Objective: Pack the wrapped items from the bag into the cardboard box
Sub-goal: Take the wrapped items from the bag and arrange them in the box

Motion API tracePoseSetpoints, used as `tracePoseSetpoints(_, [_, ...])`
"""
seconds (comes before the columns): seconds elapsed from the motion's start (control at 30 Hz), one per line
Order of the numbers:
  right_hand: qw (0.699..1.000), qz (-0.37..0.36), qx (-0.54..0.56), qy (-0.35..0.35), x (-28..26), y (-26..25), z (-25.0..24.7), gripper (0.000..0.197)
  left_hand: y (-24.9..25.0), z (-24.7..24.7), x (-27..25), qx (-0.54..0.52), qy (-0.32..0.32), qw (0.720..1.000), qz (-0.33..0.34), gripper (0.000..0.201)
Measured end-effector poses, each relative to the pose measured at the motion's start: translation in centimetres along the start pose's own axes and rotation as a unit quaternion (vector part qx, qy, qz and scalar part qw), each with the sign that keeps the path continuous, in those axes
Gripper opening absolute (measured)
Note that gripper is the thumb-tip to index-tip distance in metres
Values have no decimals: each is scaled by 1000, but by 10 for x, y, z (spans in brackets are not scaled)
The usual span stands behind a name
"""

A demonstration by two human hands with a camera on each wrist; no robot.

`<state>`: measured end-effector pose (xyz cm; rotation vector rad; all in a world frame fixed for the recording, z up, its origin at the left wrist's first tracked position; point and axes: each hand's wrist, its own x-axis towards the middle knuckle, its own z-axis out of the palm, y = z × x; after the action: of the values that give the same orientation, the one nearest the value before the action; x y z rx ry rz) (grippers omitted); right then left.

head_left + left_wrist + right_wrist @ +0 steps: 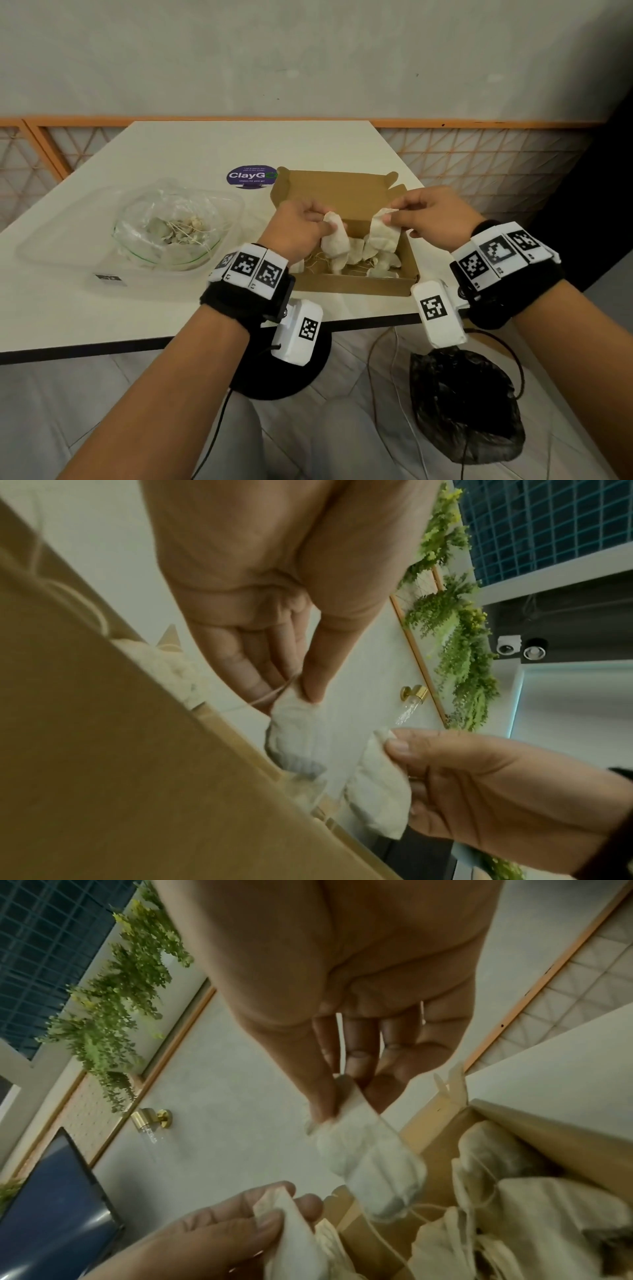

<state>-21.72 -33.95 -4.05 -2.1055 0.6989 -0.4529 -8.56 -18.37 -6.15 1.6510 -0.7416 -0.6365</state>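
Observation:
An open cardboard box sits on the white table, with several cream wrapped pouches lying in it. Above the box, my left hand pinches the top of one wrapped pouch that hangs down. My right hand pinches another wrapped pouch by its upper corner. In the left wrist view the left pouch hangs from thumb and fingers, with the right one nearby. The right wrist view shows the right pouch over the box. A clear plastic bag holding more pouches lies to the left.
The bag rests in a clear plastic tub. A purple round sticker lies behind the box. The table's front edge is close to me. A black bag and cables lie on the floor at right.

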Motion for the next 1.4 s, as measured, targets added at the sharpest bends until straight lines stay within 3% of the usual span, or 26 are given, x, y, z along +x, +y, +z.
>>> tracePoseSetpoints(0.1, [1000,-8,-5,-5,0,-5,4,18,3,2,0,5,-6,1000,-3,5])
tracePoseSetpoints(0.3, [1000,17,21,6,5,-8,10,11,7,6,-3,-52,-27,998,-13,6])
tracePoseSetpoints(0.5, [997,-21,-1,68,4,-19,28,20,3,6,4,-3,101,995,19,20])
tracePoseSetpoints(0.6, [998,-45,-17,40,-1,-29,37,6,3,8,5,-4,117,993,16,21])
tracePoseSetpoints(0.8, [992,-84,-89,-21,-9,-39,46,18,12,12,-2,-37,108,993,15,34])
tracePoseSetpoints(0.9, [994,-67,-91,0,-5,-38,45,15,12,10,-2,-93,108,990,10,22])
tracePoseSetpoints(0.97, [999,-34,-34,-10,1,-38,40,21,8,5,-3,-78,127,989,22,14])
tracePoseSetpoints(1.07, [994,-17,84,-70,3,-41,36,32,3,-4,-4,-76,76,994,-21,31])
tracePoseSetpoints(1.2, [989,-10,101,-106,3,-45,38,29,3,-11,-12,-144,-34,986,-83,18])
tracePoseSetpoints(1.3, [987,-2,97,-125,2,-46,40,18,-3,-16,-12,-175,-33,981,-76,8])
tracePoseSetpoints(1.4, [991,-15,73,-114,4,-46,43,20,-7,-20,-11,-193,-14,978,-74,8])
